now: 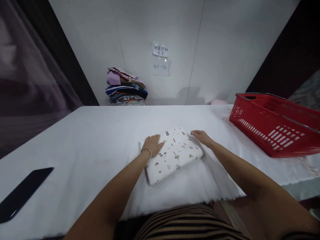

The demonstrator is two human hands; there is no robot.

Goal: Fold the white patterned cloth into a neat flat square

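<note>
"Where is the folded white cloth printed with small leaf shapes [176,150]?"
"Lying on the white fabric-covered surface [100,133]."
"And the person's hands?"
"The left hand [152,145] rests spread and flat upon the cloth's left part, gripping nothing. The right hand [202,137], fingers loosely extended, holds nothing just beside the cloth's right edge; contact there is unclear."
"The red perforated plastic basket [262,122]?"
"Right of the cloth."
</note>
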